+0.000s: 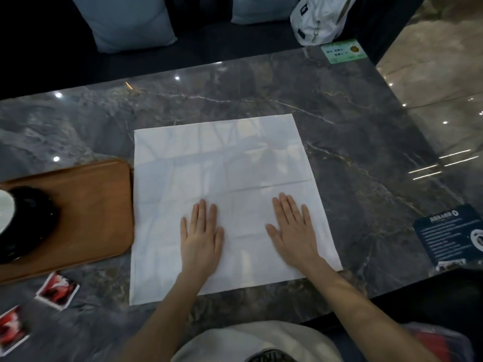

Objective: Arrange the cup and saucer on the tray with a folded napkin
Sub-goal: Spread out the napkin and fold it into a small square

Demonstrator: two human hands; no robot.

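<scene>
Both palms pressed flat, fingers straight, left hand (201,235) and right hand (292,231) on the unfolded white napkin (222,163) right of the wooden tray (99,205); a skewed fold risked snagging the tray edge.

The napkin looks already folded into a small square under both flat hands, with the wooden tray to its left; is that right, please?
Not quite: the head view shows the napkin spread fully open, not folded. Both the left hand and right hand do press flat on it, and the wooden tray lies to its left.
</scene>
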